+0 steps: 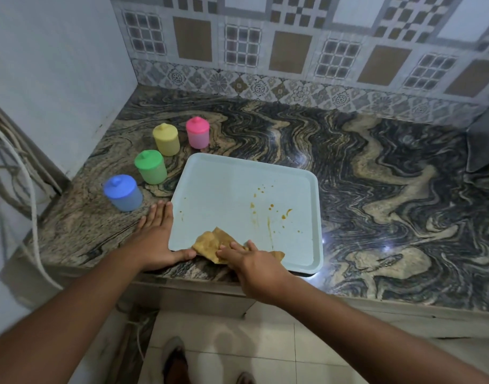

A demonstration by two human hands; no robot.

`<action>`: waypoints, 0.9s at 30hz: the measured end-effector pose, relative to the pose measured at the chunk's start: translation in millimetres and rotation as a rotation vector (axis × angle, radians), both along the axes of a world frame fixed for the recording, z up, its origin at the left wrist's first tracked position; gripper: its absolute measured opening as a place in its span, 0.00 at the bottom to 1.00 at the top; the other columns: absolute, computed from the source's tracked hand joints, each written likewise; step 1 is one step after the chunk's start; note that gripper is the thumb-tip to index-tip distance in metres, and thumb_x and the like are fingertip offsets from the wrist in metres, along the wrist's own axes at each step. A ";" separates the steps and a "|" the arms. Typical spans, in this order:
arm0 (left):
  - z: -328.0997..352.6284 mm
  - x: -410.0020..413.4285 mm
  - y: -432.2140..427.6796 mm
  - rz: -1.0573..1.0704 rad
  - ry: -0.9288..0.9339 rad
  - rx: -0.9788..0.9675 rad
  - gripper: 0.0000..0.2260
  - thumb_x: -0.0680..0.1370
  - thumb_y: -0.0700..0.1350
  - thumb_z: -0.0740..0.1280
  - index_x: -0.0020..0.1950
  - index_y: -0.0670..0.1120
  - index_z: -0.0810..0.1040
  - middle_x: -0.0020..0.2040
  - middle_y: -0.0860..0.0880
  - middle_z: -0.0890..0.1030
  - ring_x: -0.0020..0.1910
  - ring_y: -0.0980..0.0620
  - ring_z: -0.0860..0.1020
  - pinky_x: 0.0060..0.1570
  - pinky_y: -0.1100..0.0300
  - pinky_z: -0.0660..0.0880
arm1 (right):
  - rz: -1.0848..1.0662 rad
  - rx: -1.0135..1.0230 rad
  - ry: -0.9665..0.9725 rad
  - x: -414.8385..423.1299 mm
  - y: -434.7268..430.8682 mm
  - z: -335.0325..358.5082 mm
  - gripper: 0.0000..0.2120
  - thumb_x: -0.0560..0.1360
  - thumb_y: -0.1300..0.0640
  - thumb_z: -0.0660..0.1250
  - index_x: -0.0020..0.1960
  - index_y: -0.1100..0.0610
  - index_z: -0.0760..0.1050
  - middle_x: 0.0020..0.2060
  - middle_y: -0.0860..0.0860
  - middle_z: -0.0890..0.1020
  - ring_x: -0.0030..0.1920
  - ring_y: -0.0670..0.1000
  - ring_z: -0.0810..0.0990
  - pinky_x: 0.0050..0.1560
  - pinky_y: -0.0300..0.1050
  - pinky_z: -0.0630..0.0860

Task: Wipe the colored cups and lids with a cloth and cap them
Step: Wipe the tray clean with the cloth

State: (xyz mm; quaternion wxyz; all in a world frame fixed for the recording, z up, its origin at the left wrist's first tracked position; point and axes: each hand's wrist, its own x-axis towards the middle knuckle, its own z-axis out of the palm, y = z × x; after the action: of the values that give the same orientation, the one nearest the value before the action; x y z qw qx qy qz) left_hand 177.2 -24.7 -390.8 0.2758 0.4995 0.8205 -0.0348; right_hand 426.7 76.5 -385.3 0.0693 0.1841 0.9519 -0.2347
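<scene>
Cloth (210, 243) pressed on tray (237, 181) by right hand (255, 268), seemingly flat-fingered.

Four lidded coloured plastic cups (150, 167) stand left of the pale rectangular tray (224, 184); a crumpled tan cloth (210, 243) lies on its near edge

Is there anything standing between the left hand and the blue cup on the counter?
Nothing visible does. The left hand lies flat on the counter beside the left edge of the tray. The blue cup, already capped, stands just beyond it and slightly to the left, with only bare counter between them.
</scene>
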 end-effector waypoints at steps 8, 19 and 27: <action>-2.1 -3.7 0.3 -0.017 -0.018 -0.023 0.71 0.49 0.88 0.42 0.78 0.45 0.26 0.79 0.45 0.27 0.78 0.46 0.29 0.80 0.47 0.39 | -0.301 -0.232 0.223 -0.1 53.8 43.4 0.06 0.83 0.56 0.63 0.54 0.55 0.79 0.43 0.50 0.83 0.44 0.51 0.78 0.47 0.47 0.75; -2.3 -5.4 0.4 -0.036 -0.017 -0.040 0.68 0.50 0.88 0.38 0.74 0.45 0.21 0.77 0.47 0.24 0.77 0.46 0.27 0.79 0.48 0.37 | -0.712 -0.429 0.277 -67.2 178.1 51.6 0.09 0.83 0.58 0.65 0.48 0.61 0.80 0.38 0.52 0.79 0.40 0.51 0.77 0.43 0.46 0.74; -2.7 -6.7 0.7 -0.045 -0.035 -0.042 0.66 0.50 0.88 0.39 0.70 0.45 0.18 0.76 0.48 0.22 0.76 0.47 0.26 0.79 0.47 0.36 | -0.996 -0.486 0.426 -80.8 176.9 35.1 0.23 0.78 0.65 0.63 0.71 0.53 0.72 0.58 0.53 0.78 0.53 0.55 0.81 0.54 0.50 0.81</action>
State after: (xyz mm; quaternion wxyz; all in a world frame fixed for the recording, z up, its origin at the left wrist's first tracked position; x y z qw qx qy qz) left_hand 170.5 -24.0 -393.5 0.2999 0.5122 0.8033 -0.0495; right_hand 345.9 253.4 -350.2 -0.2017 0.5363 0.6628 -0.4820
